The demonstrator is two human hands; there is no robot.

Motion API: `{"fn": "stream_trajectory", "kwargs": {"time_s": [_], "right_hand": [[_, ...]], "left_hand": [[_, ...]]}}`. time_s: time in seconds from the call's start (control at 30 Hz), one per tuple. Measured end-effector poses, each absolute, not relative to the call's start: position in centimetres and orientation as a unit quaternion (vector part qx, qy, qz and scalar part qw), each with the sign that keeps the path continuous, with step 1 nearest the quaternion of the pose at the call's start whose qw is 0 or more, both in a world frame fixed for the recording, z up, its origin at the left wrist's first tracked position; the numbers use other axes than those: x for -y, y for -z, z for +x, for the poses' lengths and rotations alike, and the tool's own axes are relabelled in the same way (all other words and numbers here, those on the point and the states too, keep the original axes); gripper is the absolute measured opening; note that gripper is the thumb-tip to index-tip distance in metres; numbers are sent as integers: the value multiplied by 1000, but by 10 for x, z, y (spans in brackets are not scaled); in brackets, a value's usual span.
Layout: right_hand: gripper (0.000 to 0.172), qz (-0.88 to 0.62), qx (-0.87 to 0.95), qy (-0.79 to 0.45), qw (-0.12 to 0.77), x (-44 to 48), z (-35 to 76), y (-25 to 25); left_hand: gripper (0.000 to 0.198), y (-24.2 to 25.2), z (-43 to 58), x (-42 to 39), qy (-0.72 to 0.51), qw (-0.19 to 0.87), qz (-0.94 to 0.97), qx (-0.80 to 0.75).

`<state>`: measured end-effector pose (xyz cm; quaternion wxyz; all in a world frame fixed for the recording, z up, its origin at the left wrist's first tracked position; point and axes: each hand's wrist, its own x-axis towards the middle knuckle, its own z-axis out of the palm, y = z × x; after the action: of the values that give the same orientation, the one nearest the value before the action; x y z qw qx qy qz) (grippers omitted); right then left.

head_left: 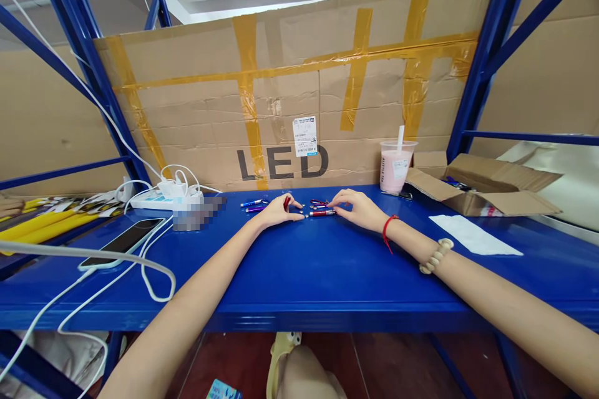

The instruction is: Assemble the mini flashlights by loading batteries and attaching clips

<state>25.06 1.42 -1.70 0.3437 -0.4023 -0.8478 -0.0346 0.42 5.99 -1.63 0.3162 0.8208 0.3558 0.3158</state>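
Both my forearms reach across the blue shelf point(327, 274) toward a small cluster of pen-like keychain lights near the cardboard back wall. My left hand point(279, 212) rests on the shelf with fingers curled around a small red piece point(286, 202). My right hand point(358, 209) lies beside it, its fingertips touching a red keychain light point(321, 213) lying flat between the two hands. A blue light point(251, 203) and a purple one point(255, 209) lie just left of my left hand. More small lights point(318, 203) sit behind the red one.
A pink drink cup with straw point(396, 165) stands at the back right, next to an open cardboard box point(486, 187) and a white paper sheet point(472, 235). On the left lie a phone point(124, 241), white cables, a power strip point(161, 199) and yellow items point(42, 224).
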Motion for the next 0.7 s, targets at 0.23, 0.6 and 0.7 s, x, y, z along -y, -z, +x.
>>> {"fn": "stream_trajectory", "kwargs": {"time_s": [0.23,0.6,0.7], "right_hand": [[19,-401,847,33,346,-11,249,15],[20,-409,845,19,343,-14,249,17],[20,-409,845,16,345,-15,250,18]], "left_hand": [[37,18,10,-60,-318,367,804,-344],[46,9,14,-50,-281,418,799,-330],[48,7,13,-48,-269,437,797,-319]]}}
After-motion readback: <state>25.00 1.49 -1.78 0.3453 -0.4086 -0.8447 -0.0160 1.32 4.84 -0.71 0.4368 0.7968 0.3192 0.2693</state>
